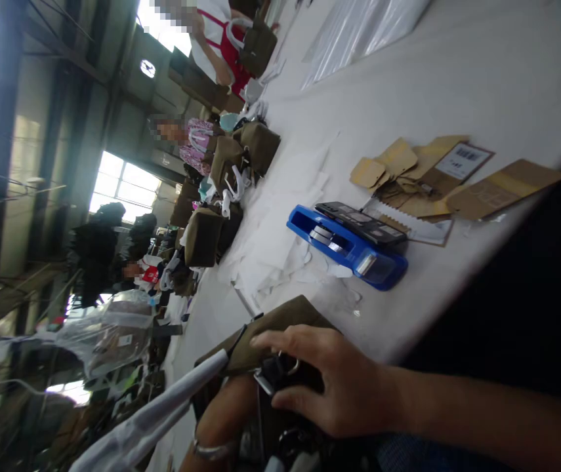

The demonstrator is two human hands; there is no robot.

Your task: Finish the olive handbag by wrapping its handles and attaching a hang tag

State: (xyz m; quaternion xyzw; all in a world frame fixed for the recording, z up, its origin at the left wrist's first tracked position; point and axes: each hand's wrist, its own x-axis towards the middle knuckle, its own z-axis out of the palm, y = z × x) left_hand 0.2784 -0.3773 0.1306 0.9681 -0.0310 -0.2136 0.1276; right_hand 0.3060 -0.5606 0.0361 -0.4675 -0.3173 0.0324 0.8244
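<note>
The view is turned on its side. An olive handbag with white-wrapped handles lies at the table's near edge. My right hand grips it, index finger stretched along the olive panel and thumb set apart below. Between them show a black strap fitting with a metal buckle and a ring. My left hand, with a bracelet at the wrist, reaches in against the bag; its fingers are hidden by the bag and my right hand. A blue tape dispenser stands beyond the bag.
Kraft paper tags and a black flat case lie beside the dispenser. Scraps of white paper cover part of the white table. Plastic bags lie at the far end. Olive bags and several people line the opposite side.
</note>
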